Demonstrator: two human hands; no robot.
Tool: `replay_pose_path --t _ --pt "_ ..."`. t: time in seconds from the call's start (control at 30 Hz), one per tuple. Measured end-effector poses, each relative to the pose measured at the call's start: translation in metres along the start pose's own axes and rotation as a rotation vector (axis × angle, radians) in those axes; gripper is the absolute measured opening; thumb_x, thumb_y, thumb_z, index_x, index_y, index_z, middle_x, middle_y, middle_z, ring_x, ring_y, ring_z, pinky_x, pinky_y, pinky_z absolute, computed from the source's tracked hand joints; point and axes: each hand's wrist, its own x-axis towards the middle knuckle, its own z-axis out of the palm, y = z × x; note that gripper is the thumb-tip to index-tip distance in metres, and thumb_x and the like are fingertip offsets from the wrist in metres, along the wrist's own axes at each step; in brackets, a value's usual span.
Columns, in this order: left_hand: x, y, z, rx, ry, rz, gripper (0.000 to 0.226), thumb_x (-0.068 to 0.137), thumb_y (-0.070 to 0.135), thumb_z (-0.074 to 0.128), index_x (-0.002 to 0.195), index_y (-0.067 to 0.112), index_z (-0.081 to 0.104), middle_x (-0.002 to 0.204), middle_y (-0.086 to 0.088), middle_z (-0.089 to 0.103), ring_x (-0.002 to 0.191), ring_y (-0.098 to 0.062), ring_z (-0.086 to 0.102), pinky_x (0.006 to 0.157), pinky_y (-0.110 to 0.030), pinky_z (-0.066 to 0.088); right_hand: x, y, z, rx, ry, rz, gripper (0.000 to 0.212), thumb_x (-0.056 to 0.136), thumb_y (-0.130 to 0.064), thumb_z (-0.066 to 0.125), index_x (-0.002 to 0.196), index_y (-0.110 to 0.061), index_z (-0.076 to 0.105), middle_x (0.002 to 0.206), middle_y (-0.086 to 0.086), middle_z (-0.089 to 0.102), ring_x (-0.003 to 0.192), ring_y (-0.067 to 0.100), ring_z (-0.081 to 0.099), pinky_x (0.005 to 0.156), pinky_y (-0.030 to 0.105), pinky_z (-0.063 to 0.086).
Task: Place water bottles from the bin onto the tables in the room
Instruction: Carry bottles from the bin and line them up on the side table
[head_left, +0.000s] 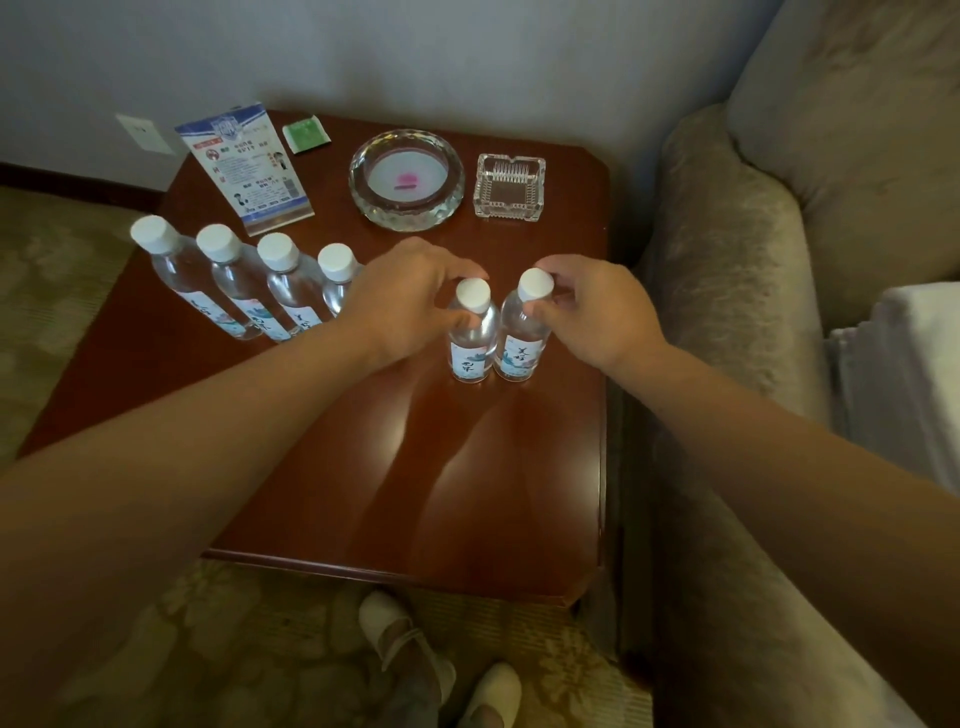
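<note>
Two clear, white-capped bottles (470, 338) side by side on red-brown table (467, 467) beside sofa (727, 260); my left hand (400, 306) and right hand (592, 312) pinch their caps.

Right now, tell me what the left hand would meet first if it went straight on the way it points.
The left hand grips a bottle by the cap, so that comes first. Beyond it, probably the neighbouring bottle that the right hand holds; depth is unclear.
</note>
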Motion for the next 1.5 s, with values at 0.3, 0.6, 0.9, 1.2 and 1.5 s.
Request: replay_pose_path --t 0.3,0.6,0.9,1.2,1.5 --pt "0.014 -0.012 -0.025 0.205 -0.041 0.053 0.043 0.074 0.037 0.081 0.116 0.033 0.071 0.094 0.004 0.065 0.103 -0.021 0.047 0.077 -0.032 0.034 -0.005 -0.01 0.008 0.024 0.015 -0.015 0.028 0.09 -0.027 0.07 0.117 -0.022 0.066 0.116 -0.002 0.071 0.106 0.016 0.065 0.088 0.034 0.056" --pt "0.008 -0.034 -0.045 0.27 -0.085 0.014 0.044 0.074 0.035 0.083 0.116 0.03 0.072 0.099 0.001 0.07 0.107 -0.026 0.046 0.086 -0.039 0.041 0.012 -0.035 0.027 0.112 0.006 -0.078 0.017 0.08 -0.029 0.066 0.096 -0.026 0.067 0.092 -0.008 0.072 0.089 0.017 0.068 0.076 0.045 0.058" --pt "0.002 -0.042 -0.047 0.234 -0.064 -0.064 0.049 0.074 0.034 0.082 0.121 0.03 0.069 0.106 -0.003 0.063 0.112 -0.024 0.042 0.082 -0.031 0.033 0.016 -0.042 0.036 0.145 0.01 -0.088 0.018 0.081 -0.023 0.069 0.098 -0.022 0.069 0.095 -0.003 0.074 0.091 0.02 0.069 0.078 0.048 0.058" --pt "-0.003 -0.043 -0.042 0.209 -0.02 -0.082 0.046 0.076 0.03 0.082 0.121 0.029 0.069 0.114 -0.001 0.069 0.112 -0.026 0.044 0.086 -0.034 0.033 0.015 -0.046 0.036 0.131 0.014 -0.068 0.02 0.08 -0.027 0.069 0.101 -0.025 0.069 0.097 -0.006 0.074 0.095 0.019 0.069 0.079 0.046 0.058" --pt "-0.006 -0.039 -0.041 0.186 0.0 -0.105 0.047 0.079 0.03 0.079 0.124 0.028 0.066 0.117 0.0 0.07 0.122 -0.023 0.049 0.12 -0.043 0.011 0.012 -0.051 0.033 0.092 0.014 -0.011 0.022 0.08 -0.026 0.075 0.101 -0.022 0.072 0.098 -0.003 0.074 0.095 0.019 0.068 0.079 0.047 0.057"
